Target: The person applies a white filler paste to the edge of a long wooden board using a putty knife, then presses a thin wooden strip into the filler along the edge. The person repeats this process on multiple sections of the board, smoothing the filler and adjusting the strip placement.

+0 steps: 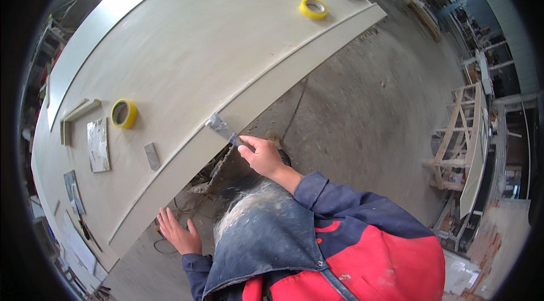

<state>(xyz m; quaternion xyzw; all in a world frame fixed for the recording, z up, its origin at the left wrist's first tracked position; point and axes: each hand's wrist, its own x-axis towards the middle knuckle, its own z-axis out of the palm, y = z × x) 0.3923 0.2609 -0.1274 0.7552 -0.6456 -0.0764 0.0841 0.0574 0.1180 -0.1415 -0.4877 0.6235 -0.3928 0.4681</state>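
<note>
View from above of a person in a blue and red work jacket [362,244] bent over the near edge of a long, pale cream panel [187,46] that fills the left and middle of the scene. The right hand [262,154] is closed around the handle of a putty knife [222,129], whose metal blade lies against the panel's raised near edge strip, about midway along its length. The left hand [177,232] is open, fingers spread, and rests flat against the lower face of the same edge, nearer the person and to the left of the right hand; it holds nothing. On the panel surface, left of the knife, sits a roll of yellow tape [123,113], and between it and the edge lies a small grey block [152,156]. Further left lie a flat grey plate [98,144] smeared with filler and a short L-shaped piece of pale trim [76,117]. A second roll of yellow tape [313,8] rests near the far right end of the panel. Beyond the edge, to the right, is a dusty concrete floor [362,108], with wooden frames [459,142] standing at the far right.
</note>
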